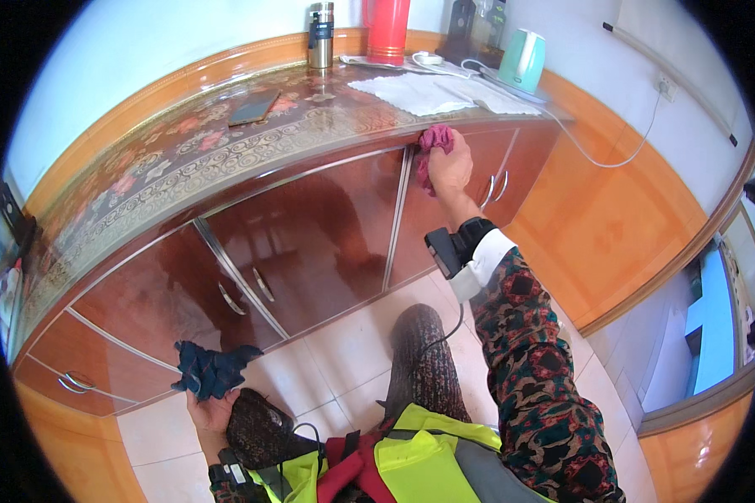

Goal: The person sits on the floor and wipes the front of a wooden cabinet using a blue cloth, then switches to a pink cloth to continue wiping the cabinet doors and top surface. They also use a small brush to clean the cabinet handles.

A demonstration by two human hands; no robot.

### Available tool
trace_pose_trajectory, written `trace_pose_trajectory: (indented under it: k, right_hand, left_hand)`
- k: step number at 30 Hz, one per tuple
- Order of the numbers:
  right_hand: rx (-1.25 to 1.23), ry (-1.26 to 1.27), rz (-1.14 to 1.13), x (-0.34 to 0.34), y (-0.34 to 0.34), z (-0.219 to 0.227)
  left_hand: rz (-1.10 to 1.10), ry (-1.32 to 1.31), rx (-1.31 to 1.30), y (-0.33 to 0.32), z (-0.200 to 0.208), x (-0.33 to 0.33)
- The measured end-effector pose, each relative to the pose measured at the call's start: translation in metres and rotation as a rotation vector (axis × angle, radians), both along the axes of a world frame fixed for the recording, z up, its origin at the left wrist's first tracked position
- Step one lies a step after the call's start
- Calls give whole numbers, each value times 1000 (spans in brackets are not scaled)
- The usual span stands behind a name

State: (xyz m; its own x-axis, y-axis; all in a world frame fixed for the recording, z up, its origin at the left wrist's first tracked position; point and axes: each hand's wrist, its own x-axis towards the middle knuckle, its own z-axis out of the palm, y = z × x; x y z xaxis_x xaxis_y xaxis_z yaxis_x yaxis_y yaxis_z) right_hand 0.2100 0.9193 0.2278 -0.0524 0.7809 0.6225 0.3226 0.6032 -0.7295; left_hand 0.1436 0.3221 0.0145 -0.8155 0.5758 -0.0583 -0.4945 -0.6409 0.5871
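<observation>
My right hand (450, 168) is closed round a crumpled maroon cloth (436, 139). It presses the cloth against the upper part of a glossy red-brown cabinet door (428, 220), just under the counter's front edge. Down at the lower left, my left hand (214, 411) grips a bunched dark blue cloth (213, 369), held in front of the cabinet near my knee. The blue cloth hides most of the left fingers. Pairs of curved metal handles (262, 285) sit on the cabinet doors.
On the patterned countertop (176, 151) lie a phone (254, 109) and a white cloth (415, 94). A steel thermos (320, 38), a red jug (387, 33) and a mint-green kettle (523, 60) stand along the back. The kettle's white cord (600, 163) hangs at the right, before a doorway.
</observation>
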Motion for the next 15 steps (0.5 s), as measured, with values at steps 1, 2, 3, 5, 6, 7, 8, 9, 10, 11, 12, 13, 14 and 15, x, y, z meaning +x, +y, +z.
trace_pose_trajectory:
  k: [1,2,3,5,6,7,8,9,10,11,12,13,14,15]
  right_hand:
    - [88,40,-30,-9,-2,0]
    - [173,77,-58,-17,-10,-3]
    - [260,115,-84,-25,-20,-3]
    - [222,42,186,-23,-49,-5]
    - [305,87,209,-27,-69,-4]
    - [416,117,228,-29,-89,-4]
    - [495,-19,270,-28,-102,-1]
    - [407,-35,406,-25,-114,-1]
    - [455,-26,439,-24,-118,1]
    - [506,-22,477,-23,-118,2]
    - [580,-40,492,-20,-110,4]
    - [643,-60,522,-19,-100,4]
    - [698,-134,455,-12,-84,3]
    - [622,-233,438,-10,-69,1]
  left_hand:
    - [17,-26,-19,-1,1,0]
    - [36,-55,-42,-2,2,2]
    - [55,-85,-61,-3,3,3]
    - [52,-85,-37,-3,7,4]
    - [43,-101,-35,-3,9,4]
    - [31,-115,-39,-2,11,3]
    - [17,-98,-41,-2,12,3]
    - [-2,-75,-37,0,13,2]
    - [-39,-27,-16,3,13,1]
    - [-28,-43,-42,5,13,0]
    - [-27,-40,-59,8,12,0]
    - [-14,-46,-86,7,12,2]
    - [-10,-43,-79,7,10,3]
    - [-1,-45,-79,6,10,4]
